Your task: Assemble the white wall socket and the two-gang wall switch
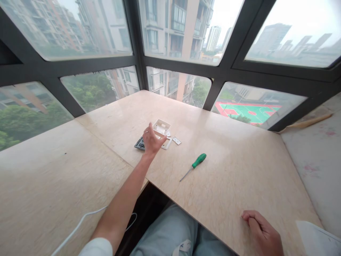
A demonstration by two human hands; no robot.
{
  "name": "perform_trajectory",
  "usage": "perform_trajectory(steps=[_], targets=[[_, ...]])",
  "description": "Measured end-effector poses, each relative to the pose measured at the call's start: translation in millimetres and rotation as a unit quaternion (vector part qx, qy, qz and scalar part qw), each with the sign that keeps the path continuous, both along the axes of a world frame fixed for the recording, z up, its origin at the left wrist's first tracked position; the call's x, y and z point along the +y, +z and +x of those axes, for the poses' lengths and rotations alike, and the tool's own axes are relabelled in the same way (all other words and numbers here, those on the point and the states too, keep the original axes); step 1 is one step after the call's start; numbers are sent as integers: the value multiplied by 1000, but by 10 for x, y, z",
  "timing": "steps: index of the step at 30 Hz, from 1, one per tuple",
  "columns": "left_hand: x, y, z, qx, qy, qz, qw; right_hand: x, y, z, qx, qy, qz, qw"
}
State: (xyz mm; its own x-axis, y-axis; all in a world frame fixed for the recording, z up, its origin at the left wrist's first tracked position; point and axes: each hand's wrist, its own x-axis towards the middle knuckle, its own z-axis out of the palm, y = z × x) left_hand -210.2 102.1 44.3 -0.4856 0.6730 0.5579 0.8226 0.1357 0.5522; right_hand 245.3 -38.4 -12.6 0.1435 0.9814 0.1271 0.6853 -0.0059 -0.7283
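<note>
My left hand [152,139] reaches out over the beige stone-look sill [234,167], fingers spread, hovering over a group of switch parts. Under it lie a dark switch module [139,143] and a white frame [167,143]. Just beyond stands a white box-shaped housing [161,126], and a small white piece [176,140] lies to the right. A green-handled screwdriver [194,165] lies apart, nearer to me on the right. My right hand [262,233] rests curled on the sill's near edge, with nothing seen in it.
Dark-framed bay windows [138,60] enclose the sill on all far sides. A second panel [53,185] adjoins on the left, with a gap above my knees [173,231]. A white cable [77,227] hangs at the lower left. A dusty ledge [314,156] lies to the right.
</note>
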Motion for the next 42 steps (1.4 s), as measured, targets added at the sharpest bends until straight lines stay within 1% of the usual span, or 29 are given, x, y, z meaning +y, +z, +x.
perform_trajectory(steps=[1,3,5,7,9,11,13,16,20,24,26,29,31,35,38,42], targets=[[-57,-6,104,1,-18,42,999,-1,2,-6,-4,5,6,1000],[-189,-25,380,-12,-47,100,994,-4,16,-25,-6,15,18,1000],[-353,-56,746,-38,-81,115,989,-7,47,-56,-1,20,32,999],[-552,-102,1177,-68,-133,98,984,-10,91,-97,2,19,37,999],[-780,-163,1620,-84,-201,58,974,-12,135,-137,15,19,39,999],[-1008,-237,2013,-90,-245,32,965,-10,169,-166,31,13,43,998],[-1199,-321,2311,-95,-273,10,957,-9,186,-181,43,12,47,998],[-1364,-437,2560,-88,-293,-25,952,-13,186,-181,60,16,54,997],[-1410,-512,2648,-47,-277,-55,958,-26,171,-160,69,12,47,996],[-1432,-539,2663,3,-272,-89,958,-29,180,-145,79,31,40,996],[-1442,-559,2664,5,-273,-99,957,-30,188,-141,79,35,42,995],[-1410,-568,2633,-25,-282,-103,954,-36,191,-138,77,37,46,995],[-1358,-540,2585,-62,-298,-109,946,-42,190,-139,81,35,44,995],[-1264,-420,2464,-128,-336,-150,921,-54,196,-146,97,22,33,994],[-1249,-350,2375,-142,-373,-167,902,-58,201,-149,106,14,27,994],[-1219,-328,2259,-166,-419,-184,874,-56,199,-151,117,7,18,993]])
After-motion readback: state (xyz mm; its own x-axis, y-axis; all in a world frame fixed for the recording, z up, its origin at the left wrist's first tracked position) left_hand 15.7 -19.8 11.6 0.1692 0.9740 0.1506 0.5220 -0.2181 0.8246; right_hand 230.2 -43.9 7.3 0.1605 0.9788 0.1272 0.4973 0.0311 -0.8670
